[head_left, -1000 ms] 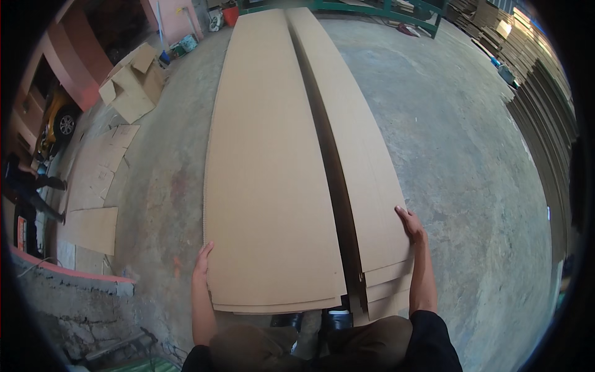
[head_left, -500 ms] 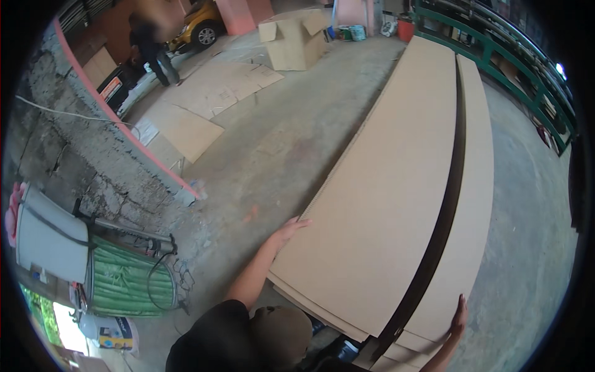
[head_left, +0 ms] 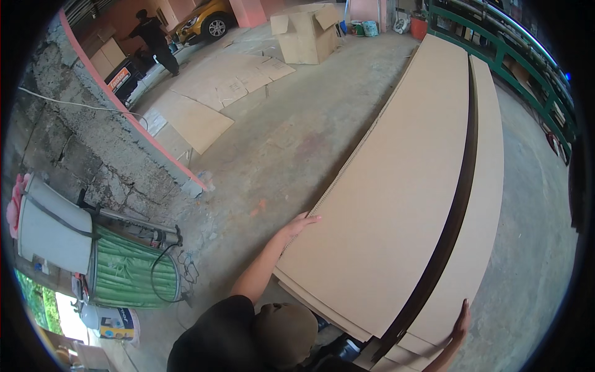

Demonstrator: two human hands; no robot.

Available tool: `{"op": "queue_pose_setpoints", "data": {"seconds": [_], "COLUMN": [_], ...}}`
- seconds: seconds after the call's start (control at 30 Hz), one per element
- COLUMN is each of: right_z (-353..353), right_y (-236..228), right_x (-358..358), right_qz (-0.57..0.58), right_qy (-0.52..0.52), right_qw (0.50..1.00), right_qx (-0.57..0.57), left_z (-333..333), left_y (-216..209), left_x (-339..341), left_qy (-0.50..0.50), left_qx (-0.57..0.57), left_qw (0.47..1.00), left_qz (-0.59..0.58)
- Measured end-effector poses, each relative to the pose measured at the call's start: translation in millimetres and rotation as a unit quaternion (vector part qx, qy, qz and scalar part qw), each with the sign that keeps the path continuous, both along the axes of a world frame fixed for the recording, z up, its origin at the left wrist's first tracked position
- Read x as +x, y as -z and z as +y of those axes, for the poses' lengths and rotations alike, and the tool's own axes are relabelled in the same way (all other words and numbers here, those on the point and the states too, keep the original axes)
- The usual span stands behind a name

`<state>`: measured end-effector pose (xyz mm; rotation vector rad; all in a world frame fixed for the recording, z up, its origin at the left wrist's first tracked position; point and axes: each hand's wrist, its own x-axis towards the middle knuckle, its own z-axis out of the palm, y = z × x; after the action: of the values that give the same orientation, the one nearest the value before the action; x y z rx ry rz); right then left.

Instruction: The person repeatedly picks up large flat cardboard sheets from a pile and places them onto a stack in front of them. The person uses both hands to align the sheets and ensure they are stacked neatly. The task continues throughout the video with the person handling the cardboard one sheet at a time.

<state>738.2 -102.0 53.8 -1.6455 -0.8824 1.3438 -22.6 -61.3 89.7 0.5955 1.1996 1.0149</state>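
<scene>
A long stack of brown cardboard sheets (head_left: pixel 396 186) runs away from me, a narrower cardboard stack (head_left: pixel 480 204) lying along its right side. Between the two is a long dark strip (head_left: pixel 455 226). My left hand (head_left: pixel 300 224) grips the left edge of the wide stack, one digit stretched over the top sheet and the rest partly hidden by the edge. Against the right edge of the narrow stack lies my right hand (head_left: pixel 460 322), fingers straight and pointing up. At the near end, several sheet edges are unevenly layered.
A green metal rack (head_left: pixel 496 46) borders the far right. A cardboard box (head_left: pixel 305 37) and flattened cardboard (head_left: pixel 201 121) are beyond, near a person (head_left: pixel 155 42) and a yellow car (head_left: pixel 201 23). To the left are a broken wall (head_left: pixel 102 118), green ribbed duct (head_left: pixel 133 270) and bucket (head_left: pixel 111 325).
The view has shifted slightly, so the stacks sit a little farther right in it. Both hands keep their places on the edges. The far person's stance has changed, with an arm reaching leftward.
</scene>
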Motion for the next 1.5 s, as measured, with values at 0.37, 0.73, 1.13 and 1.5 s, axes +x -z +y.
{"op": "queue_pose_setpoints", "data": {"seconds": [0.37, 0.73, 1.13, 1.5], "right_z": [-1, -3, -2, -4], "right_y": [-1, -18, -14, -6], "right_x": [4, -16, -14, -5], "right_qz": [-0.090, 0.029, 0.006, 0.007], "right_qy": [0.059, 0.078, 0.083, 0.083], "right_qw": [0.994, 0.996, 0.996, 0.997], "right_qx": [-0.029, -0.009, -0.015, -0.007], "left_z": [1, 3, 2, 4], "left_y": [22, 19, 18, 16], "left_x": [-8, -9, -10, -7], "left_qy": [-0.006, -0.020, -0.019, -0.012], "left_qx": [-0.023, -0.012, -0.019, -0.007], "left_qw": [0.998, 0.998, 0.998, 0.998], "left_qz": [0.060, 0.062, 0.054, 0.065]}}
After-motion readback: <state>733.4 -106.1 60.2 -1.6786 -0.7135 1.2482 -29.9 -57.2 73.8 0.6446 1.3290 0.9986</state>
